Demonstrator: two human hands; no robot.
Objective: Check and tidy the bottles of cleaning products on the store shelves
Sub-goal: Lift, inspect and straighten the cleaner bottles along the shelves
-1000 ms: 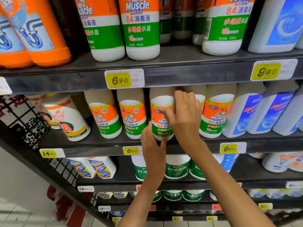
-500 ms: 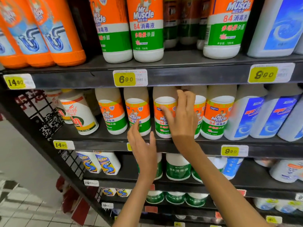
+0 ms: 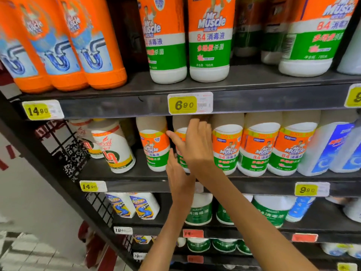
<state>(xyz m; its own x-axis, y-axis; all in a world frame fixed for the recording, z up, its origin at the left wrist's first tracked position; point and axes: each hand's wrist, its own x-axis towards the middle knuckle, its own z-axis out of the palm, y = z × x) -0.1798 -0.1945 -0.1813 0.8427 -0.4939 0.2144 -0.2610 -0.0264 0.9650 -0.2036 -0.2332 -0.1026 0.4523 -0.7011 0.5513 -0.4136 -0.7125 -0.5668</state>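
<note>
Dark metal store shelves (image 3: 254,100) fill the view, stacked in tiers with yellow price tags along their front edges. On the top shelf, orange plastic drain-cleaner bottles (image 3: 78,45) stand at the left end, and white bottles with orange-and-green Mr Muscle labels (image 3: 209,42) stand near the middle. A yellow tag reading 6.90 (image 3: 185,105) sits on that shelf's front edge.

On the middle shelf (image 3: 136,178), a row of smaller white bottles with orange-and-green labels (image 3: 259,149) stands along the front edge. Both bare hands reach to one bottle in this row (image 3: 180,132), second from the left among them, mostly hidden behind the hands. The right hand (image 3: 195,145) is open, fingers spread loosely over the bottle's front, thumb pointing left. The left hand (image 3: 178,177) is also open, fingers straight and pointing up, at the bottle's lower left side by the shelf edge. Whether either hand presses the bottle cannot be told. A white bottle with a red-and-yellow label (image 3: 115,151) stands farther left, blue-labelled white bottles (image 3: 328,149) at the right end.
</note>
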